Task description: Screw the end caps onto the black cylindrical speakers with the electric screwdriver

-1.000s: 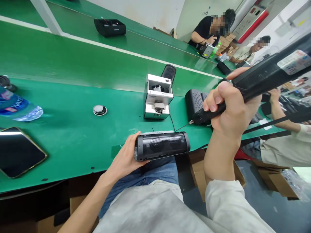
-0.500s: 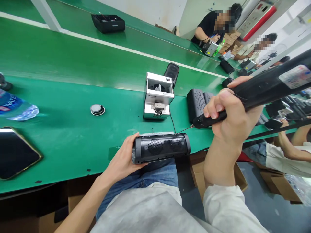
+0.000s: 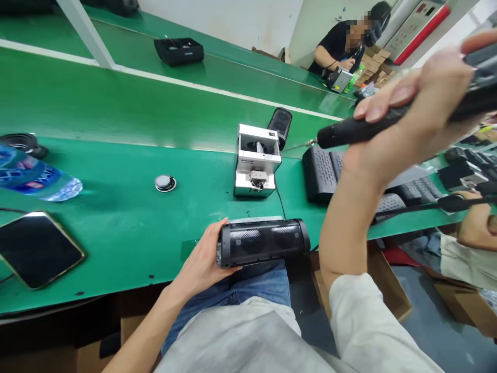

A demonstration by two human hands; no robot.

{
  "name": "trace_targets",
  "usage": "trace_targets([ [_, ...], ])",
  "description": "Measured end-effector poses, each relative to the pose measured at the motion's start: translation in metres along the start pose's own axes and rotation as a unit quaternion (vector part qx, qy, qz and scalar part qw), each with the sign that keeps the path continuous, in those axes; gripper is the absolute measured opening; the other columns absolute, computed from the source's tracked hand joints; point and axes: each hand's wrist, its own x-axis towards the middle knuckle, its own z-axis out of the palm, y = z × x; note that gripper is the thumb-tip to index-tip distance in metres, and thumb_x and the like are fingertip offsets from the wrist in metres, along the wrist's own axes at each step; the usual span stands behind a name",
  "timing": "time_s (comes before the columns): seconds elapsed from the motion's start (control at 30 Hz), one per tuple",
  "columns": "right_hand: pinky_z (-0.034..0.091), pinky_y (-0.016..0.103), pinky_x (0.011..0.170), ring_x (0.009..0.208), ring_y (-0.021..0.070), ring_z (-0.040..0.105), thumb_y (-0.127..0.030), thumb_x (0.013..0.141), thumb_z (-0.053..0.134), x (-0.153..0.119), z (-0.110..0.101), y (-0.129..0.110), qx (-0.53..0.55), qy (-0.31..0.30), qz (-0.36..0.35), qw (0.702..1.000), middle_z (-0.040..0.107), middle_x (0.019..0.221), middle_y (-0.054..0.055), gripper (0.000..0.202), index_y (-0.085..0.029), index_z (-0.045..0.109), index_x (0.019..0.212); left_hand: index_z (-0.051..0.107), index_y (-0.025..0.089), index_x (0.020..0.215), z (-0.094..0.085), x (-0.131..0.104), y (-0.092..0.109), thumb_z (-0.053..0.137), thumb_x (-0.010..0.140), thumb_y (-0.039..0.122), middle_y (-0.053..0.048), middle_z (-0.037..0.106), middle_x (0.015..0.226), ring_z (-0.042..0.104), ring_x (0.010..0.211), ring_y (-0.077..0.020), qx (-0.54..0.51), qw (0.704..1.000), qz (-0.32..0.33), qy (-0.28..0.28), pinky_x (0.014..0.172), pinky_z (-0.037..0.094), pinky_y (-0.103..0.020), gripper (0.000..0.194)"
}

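My left hand (image 3: 204,254) grips the left end of a black speaker (image 3: 267,241), which lies lengthwise at the bench's front edge. Raised at the right, my right hand (image 3: 419,109) is wrapped round a black electric screwdriver (image 3: 345,132). Its thin bit points left, above the bench and apart from the speaker; its rear end runs out of view. Beyond the speaker stands a white-and-black screw feeder (image 3: 258,160), with another dark speaker (image 3: 280,124) behind it.
On the green bench (image 3: 124,238) lie a round silver part (image 3: 165,182), a phone (image 3: 41,248) and a water bottle (image 3: 39,176). Black textured housings (image 3: 318,173) stand right of the feeder. A co-worker (image 3: 337,46) sits at the far right. Cardboard boxes (image 3: 388,285) are below the bench.
My right hand has lifted the screwdriver up and to the right, so its bit has moved away from the speaker. My left hand keeps its hold. The whole view has shifted slightly.
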Motion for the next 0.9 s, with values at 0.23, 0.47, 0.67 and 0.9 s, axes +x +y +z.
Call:
trace_targets([
  [0.23,0.037,0.034,0.046,0.046,0.0112,0.042,-0.039,0.102,0.077,-0.004,0.021,0.056,-0.046,-0.015,0.022,0.999,0.048,0.068,-0.011,0.031,-0.032,0.047,0.108,0.018,0.034,0.173,0.000,-0.001,0.001,0.095,0.085,0.029,-0.019,0.047,0.167,0.054,0.156,-0.0443,-0.009,1.000,0.001,0.002,0.128,0.049,-0.069,0.118],
  [0.47,0.032,0.028,0.038,0.039,0.0107,0.042,-0.025,0.096,0.073,-0.024,0.022,-0.004,0.017,-0.056,-0.006,0.998,0.039,0.058,-0.011,0.014,-0.028,0.061,0.103,0.020,0.034,0.173,0.000,0.000,0.001,0.098,0.082,0.029,-0.019,0.050,0.165,0.056,0.155,-0.0443,-0.010,1.000,0.014,0.010,0.127,0.051,-0.067,0.120],
  [0.67,0.044,0.026,0.042,0.041,0.0084,0.047,-0.051,0.100,0.084,-0.061,0.034,0.020,-0.005,-0.127,0.055,0.990,0.041,0.060,-0.011,0.037,-0.028,0.056,0.093,0.020,0.035,0.174,0.001,-0.001,0.001,0.098,0.082,0.029,-0.018,0.050,0.167,0.055,0.156,-0.0447,-0.008,1.000,0.011,0.010,0.127,0.051,-0.068,0.121],
  [0.9,0.045,0.023,0.040,0.040,0.0064,0.048,-0.052,0.100,0.084,-0.067,0.029,0.055,-0.001,-0.125,0.048,0.991,0.047,0.065,-0.011,0.032,-0.029,0.061,0.105,0.019,0.034,0.174,0.000,0.000,0.002,0.098,0.081,0.026,-0.019,0.050,0.167,0.055,0.156,-0.0450,-0.009,1.000,0.015,0.012,0.127,0.051,-0.068,0.123],
])
